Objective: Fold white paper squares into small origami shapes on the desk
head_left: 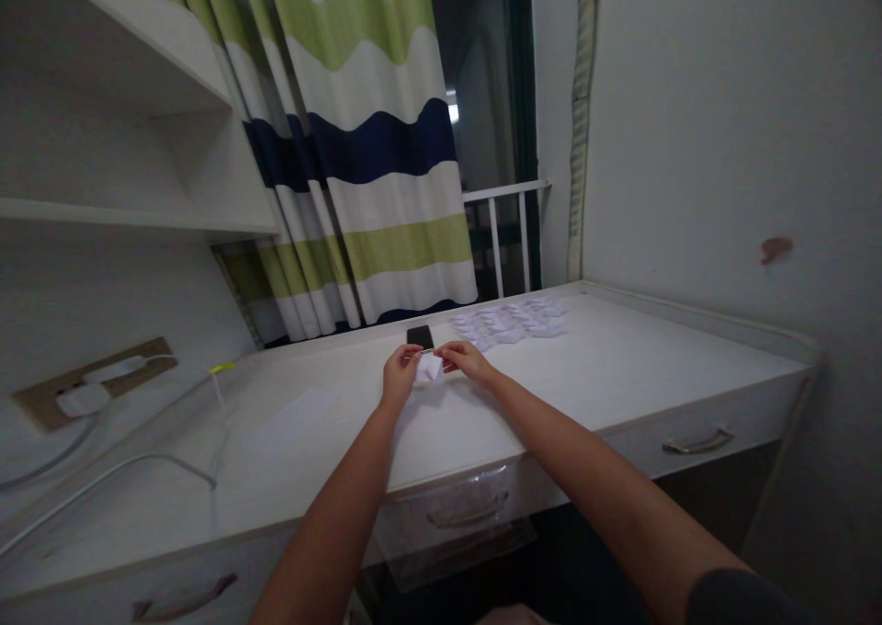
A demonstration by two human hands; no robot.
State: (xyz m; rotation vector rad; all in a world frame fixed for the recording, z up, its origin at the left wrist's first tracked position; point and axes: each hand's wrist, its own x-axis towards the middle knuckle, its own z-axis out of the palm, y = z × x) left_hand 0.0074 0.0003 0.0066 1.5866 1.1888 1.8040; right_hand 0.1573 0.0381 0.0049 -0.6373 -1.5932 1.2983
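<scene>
Both my hands reach out over the white desk (pixel 606 377) and pinch a small white folded piece of paper (pixel 430 369) between them. My left hand (pixel 401 374) grips its left edge with closed fingers, and my right hand (pixel 464 359) grips its right edge the same way. The paper is held just above the desk top. A black phone (pixel 420 336) lies flat right behind the paper. Farther back to the right lies a cluster of several small white folded papers (pixel 511 322).
A striped green, white and navy curtain (pixel 358 147) hangs behind the desk beside a dark window with a white rail (pixel 506 190). White shelves (pixel 124 101) are at left. White cables (pixel 138 464) run from a wall socket (pixel 89 388) across the desk. Drawers with handles (pixel 697 443) are below.
</scene>
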